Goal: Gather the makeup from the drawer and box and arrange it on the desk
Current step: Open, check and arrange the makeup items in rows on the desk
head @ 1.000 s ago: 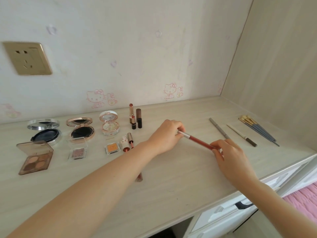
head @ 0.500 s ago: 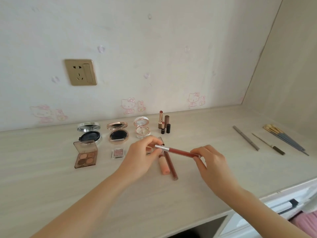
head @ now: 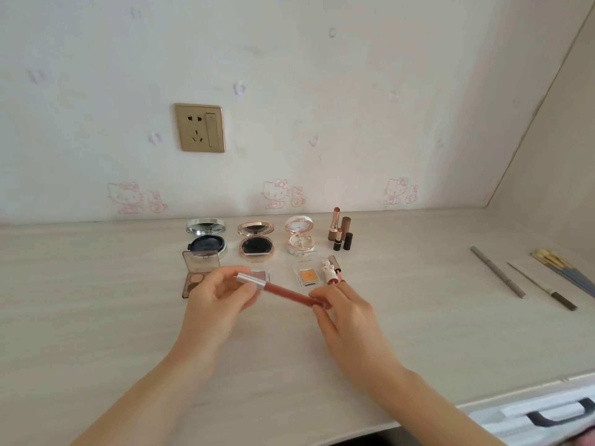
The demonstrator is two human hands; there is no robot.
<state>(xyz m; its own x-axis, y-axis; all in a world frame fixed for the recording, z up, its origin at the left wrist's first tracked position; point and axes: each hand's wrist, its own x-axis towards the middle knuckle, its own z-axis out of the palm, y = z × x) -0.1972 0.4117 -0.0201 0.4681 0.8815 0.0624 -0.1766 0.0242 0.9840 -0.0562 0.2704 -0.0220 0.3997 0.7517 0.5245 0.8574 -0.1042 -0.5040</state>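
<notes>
Held thing: a red-brown lip pencil (head: 285, 291) with a silver cap, level above the desk (head: 96, 317), just near of the makeup rows.
Left hand (head: 215, 304): thumb and fingers pinch the silver cap end.
Right hand (head: 349, 317): fingertips pinch the red end; the other fingers are loosely curled.
Far row, left to right: three open compacts, a silver compact (head: 206, 241), a rose-gold compact (head: 256, 241) and a white compact (head: 300, 239), then four lipstick pieces (head: 340, 235) standing upright in a tight cluster.
Near row: one brown eyeshadow palette (head: 198, 268), partly hidden by the left hand; one pinkish single shadow (head: 262, 274) behind the pencil; one orange single shadow (head: 307, 275); one bunny-capped gloss (head: 329, 271) touching a second lip tube (head: 336, 267), whose near end is hidden by the right hand.
In the way: both hands and the pencil cover the near row's front edge.
Right side: one grey pencil (head: 497, 272), one thin liner (head: 544, 288) and a bunch of brushes (head: 560, 270), too close together to count, well apart from the rows.
Open room: bare desk left of the compacts, between the lipsticks and the grey pencil, and all along the near edge.
Edges: wall with a socket (head: 199, 127) at the far side, a side panel at right, a drawer (head: 528, 423) with a dark handle below the near right corner.
</notes>
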